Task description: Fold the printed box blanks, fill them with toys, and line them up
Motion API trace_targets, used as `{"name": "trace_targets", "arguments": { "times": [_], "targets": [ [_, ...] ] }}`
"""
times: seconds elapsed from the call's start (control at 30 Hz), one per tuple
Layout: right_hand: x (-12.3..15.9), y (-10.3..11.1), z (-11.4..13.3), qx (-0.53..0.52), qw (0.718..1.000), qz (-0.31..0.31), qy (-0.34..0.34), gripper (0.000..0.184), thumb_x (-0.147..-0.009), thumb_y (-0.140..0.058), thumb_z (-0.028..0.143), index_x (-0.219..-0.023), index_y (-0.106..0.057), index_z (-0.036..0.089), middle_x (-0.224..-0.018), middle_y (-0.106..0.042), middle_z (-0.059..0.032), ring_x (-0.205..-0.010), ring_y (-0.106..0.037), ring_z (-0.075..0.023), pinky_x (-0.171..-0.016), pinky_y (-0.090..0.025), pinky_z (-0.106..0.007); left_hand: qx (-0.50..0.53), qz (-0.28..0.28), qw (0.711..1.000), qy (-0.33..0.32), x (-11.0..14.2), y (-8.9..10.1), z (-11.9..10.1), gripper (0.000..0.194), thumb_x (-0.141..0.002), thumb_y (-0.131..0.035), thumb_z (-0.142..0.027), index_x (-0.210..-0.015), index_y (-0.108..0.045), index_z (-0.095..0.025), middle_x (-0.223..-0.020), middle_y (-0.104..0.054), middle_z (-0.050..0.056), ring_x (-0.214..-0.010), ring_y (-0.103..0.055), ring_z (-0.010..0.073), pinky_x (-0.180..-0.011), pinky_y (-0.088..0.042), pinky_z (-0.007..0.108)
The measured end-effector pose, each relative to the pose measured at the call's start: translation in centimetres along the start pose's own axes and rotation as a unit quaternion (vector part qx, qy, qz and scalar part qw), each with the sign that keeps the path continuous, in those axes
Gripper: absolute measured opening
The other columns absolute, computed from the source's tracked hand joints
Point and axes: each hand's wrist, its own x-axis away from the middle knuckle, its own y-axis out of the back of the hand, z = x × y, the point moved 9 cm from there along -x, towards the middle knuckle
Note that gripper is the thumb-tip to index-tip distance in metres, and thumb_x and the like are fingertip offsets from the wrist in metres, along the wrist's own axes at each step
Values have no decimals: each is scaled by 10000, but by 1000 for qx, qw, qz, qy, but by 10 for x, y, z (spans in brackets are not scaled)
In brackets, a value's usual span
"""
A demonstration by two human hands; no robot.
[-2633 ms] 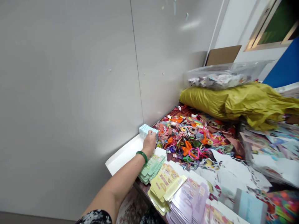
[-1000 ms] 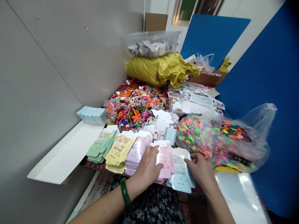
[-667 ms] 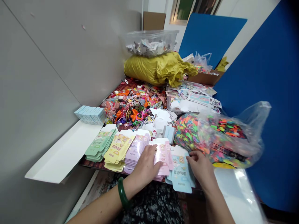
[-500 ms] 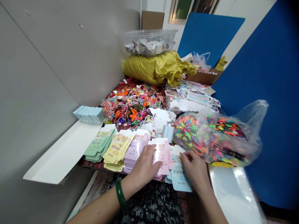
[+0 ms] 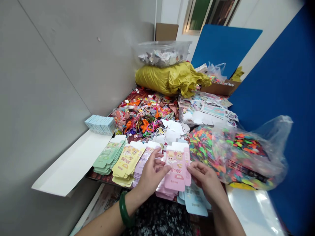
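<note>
A flat pink carton (image 5: 175, 165) is tilted up above the stack of pink cartons (image 5: 165, 194). My left hand (image 5: 150, 172), with a green bangle at its wrist, has its thumb over the carton's left edge and its fingers bent beside that edge. On the right side flap, my right hand (image 5: 205, 178) pinches with thumb and fingertips. Below it lie flat blue cartons (image 5: 195, 200), partly covered. Left of the pink ones are stacks of purple cartons (image 5: 139, 168), yellow cartons (image 5: 128, 160) and green cartons (image 5: 109, 154).
Clear bags of bright small pieces (image 5: 236, 154) lie to the right. Behind the cartons spreads a heap of colourful trinkets (image 5: 145, 114). A yellow sack (image 5: 162, 77) bears a clear plastic bin (image 5: 163, 54). At left, small blue boxes (image 5: 99, 124) stand by a white tray (image 5: 71, 164).
A pink carton has come up off its stack, and my right hand has moved from the blue cartons to its right edge. The whole view has shifted slightly.
</note>
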Motion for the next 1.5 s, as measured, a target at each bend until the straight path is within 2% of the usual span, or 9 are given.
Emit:
{"name": "trace_targets", "arguments": {
  "times": [0.07, 0.17, 0.33, 0.5, 0.63, 0.9, 1.07, 1.33, 1.5],
  "targets": [
    [6, -10, 7, -19, 999, 35, 1, 372, -672, -732, 508, -671, -552, 182, -525, -439, 59, -461, -346, -83, -457, -241, -214, 134, 107, 984, 45, 0, -15, 1, 726, -710, -730, -401, -1323, -435, -149, -1188, -603, 147, -1029, -618, 257, -896, -491, 400],
    [9, -25, 21, 16, 998, 52, 37, 340, -649, -753, 481, -637, -595, 180, -602, -538, 12, -575, -489, -137, -556, -388, -252, 254, 307, 908, 133, 15, -44, -1, 733, -627, -779, -441, -1235, -549, -102, -1069, -677, 167, -971, -659, 306, -863, -491, 420],
    [6, -29, 47, 119, 978, -7, 174, 263, -690, -720, 397, -548, -618, 200, -773, -623, -50, -949, -602, -259, -879, -446, -355, 254, 373, 883, 130, 27, -47, -12, 782, -512, -847, -273, -1234, -574, -150, -1059, -704, 130, -970, -662, 297, -861, -482, 385],
    [8, -14, 47, 112, 971, -70, 197, 236, -675, -730, 429, -783, -687, 224, -1003, -666, -83, -958, -636, -262, -841, -524, -347, 285, 335, 891, 115, 24, -44, -17, 739, -514, -832, -258, -1205, -596, -144, -1099, -695, 135, -1040, -642, 317, -862, -473, 375],
    [14, -24, 45, 60, 978, -37, 198, 321, -726, -696, 426, -990, -699, 243, -1048, -712, -88, -950, -680, -254, -765, -580, -282, 274, 245, 924, 102, 10, -36, -9, 562, -491, -863, -253, -1011, -686, -137, -973, -718, 106, -909, -672, 253, -775, -486, 315],
    [9, -31, 27, 90, 976, -92, 177, 381, -632, -744, 494, -867, -742, 194, -968, -747, -86, -859, -703, -268, -694, -596, -250, 276, 129, 943, 131, 8, -25, -5, 642, -403, -922, -278, -954, -647, -94, -924, -699, 116, -839, -668, 257, -774, -488, 357],
    [4, -36, 21, 29, 985, -111, 131, 490, -623, -756, 506, -953, -715, 146, -924, -746, -85, -798, -698, -250, -627, -581, -253, 209, -37, 977, -32, 9, 14, -21, 819, -493, -903, -202, -1157, -424, -229, -1064, -634, 56, -819, -646, 176, -746, -492, 299],
    [5, -45, 17, 33, 986, -97, 135, 517, -623, -764, 483, -1006, -723, 138, -992, -739, -81, -872, -687, -261, -654, -581, -256, 89, -97, 989, -70, 7, 30, -14, 224, -729, -738, -308, -817, -596, -158, -727, -605, -5, -659, -540, 121, -627, -417, 239],
    [2, -51, 2, 42, 992, -46, 108, 553, -623, -780, 436, -1094, -699, 157, -1082, -720, -75, -920, -684, -267, -664, -587, -252, 145, -104, 982, -61, 6, 33, -14, 288, -741, -717, -316, -921, -545, -172, -714, -600, -12, -623, -517, 118, -593, -385, 237]
  ]
}}
